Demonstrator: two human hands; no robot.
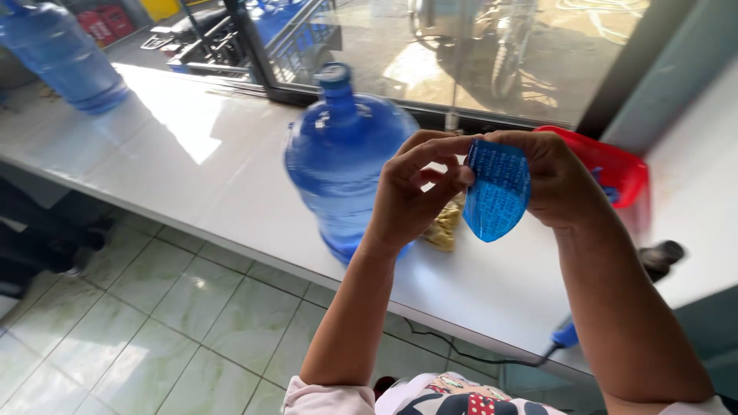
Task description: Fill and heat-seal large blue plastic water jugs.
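Blue printed plastic sleeve [496,190] w/ white specks at center; 2 translucent blue water jugs [342,157] [61,50]; red basket [611,165] at 3 o'clock; white counter [192,169]; pale green marbled floor tiles [154,323].

A small blue printed plastic sleeve [497,190], slightly curved, held up above the counter.

sunlit white counter [192,165], pale green tiled floor [146,307], large window [461,54], dark frame, teal wall [676,69]
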